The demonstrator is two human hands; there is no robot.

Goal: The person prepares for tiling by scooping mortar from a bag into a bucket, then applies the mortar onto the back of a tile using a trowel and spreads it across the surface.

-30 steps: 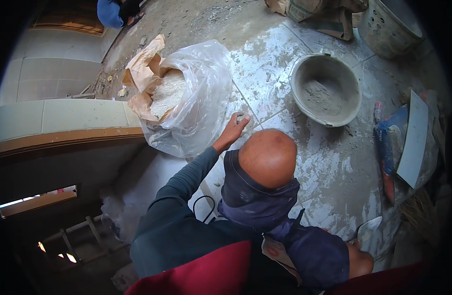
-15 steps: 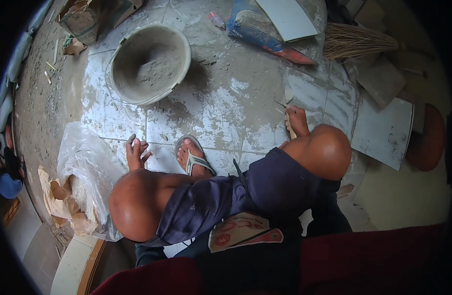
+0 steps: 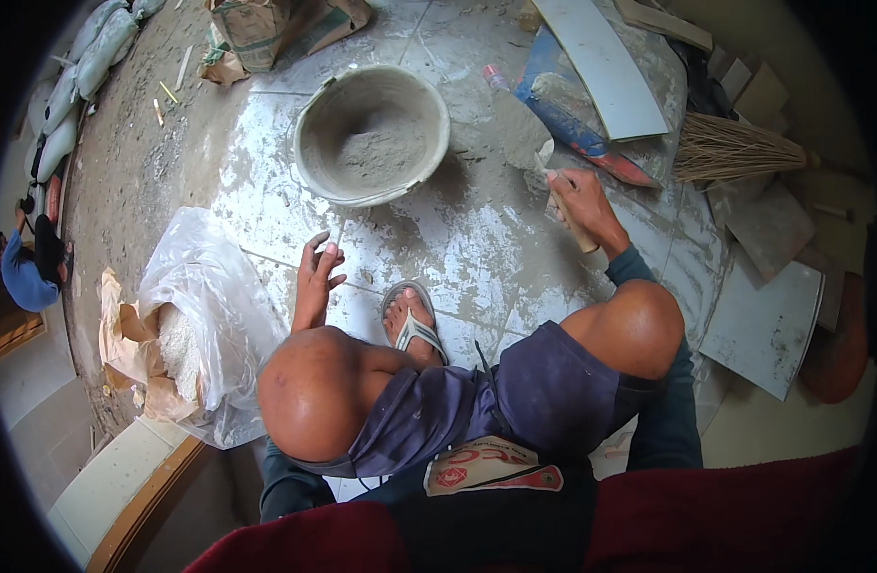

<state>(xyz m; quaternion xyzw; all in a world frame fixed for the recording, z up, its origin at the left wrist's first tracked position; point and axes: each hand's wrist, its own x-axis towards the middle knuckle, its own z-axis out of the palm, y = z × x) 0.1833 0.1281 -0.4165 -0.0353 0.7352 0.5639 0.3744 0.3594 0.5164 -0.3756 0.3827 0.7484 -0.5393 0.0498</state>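
Observation:
In my right hand (image 3: 583,202) is a trowel, its wooden handle (image 3: 578,229) wrapped by my fingers. The trowel's blade (image 3: 519,129) points forward and left and seems to carry grey powder, which blends with the dusty floor. Beyond my left knee, my left hand (image 3: 316,272) is raised with its fingers apart and nothing in them. Ahead of both hands stands a round grey bucket (image 3: 326,124) with dry grey powder (image 3: 386,158) inside. The trowel is to the bucket's right, apart from it.
A clear plastic bag (image 3: 223,296) and torn brown paper hold white grains (image 3: 178,349) at left. Beyond the trowel lie a blue-red sack (image 3: 591,143), a white board (image 3: 605,72) and a broom (image 3: 734,148). Tiles (image 3: 768,325) lean at right. Another person (image 3: 28,272) is at far left.
My right hand has come forward with the trowel, out from beside my right knee. My left hand stays open, extending a little further past the knee. The whole view has shifted.

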